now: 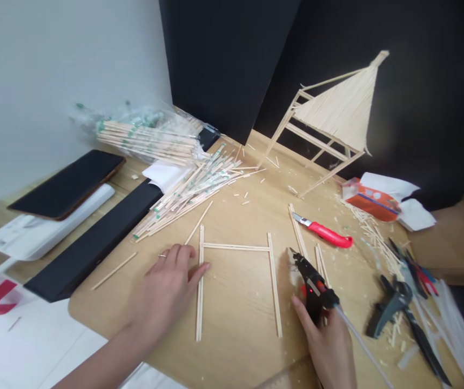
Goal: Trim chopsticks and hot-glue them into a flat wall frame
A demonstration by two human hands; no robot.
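An H-like frame of thin wooden sticks [235, 247] lies flat on the wooden board [240, 302], its crossbar near the top. Against its left upright rests my left hand [170, 281], thumb on the stick and fingers curled together beside it; a loose stick [198, 222] reaches out beyond the fingertips. To the right of the frame, my right hand [329, 335] is wrapped round a black hot glue gun [315, 283], whose nozzle points up and left, near the right upright.
Paper-wrapped sticks [199, 189] lie behind the frame. A stick-built model [337, 116] stands at the back right. A red utility knife [329, 234], a clamp [394, 305] and a tissue pack [373, 200] lie right; a phone [69, 183] and black box [98, 237] lie left.
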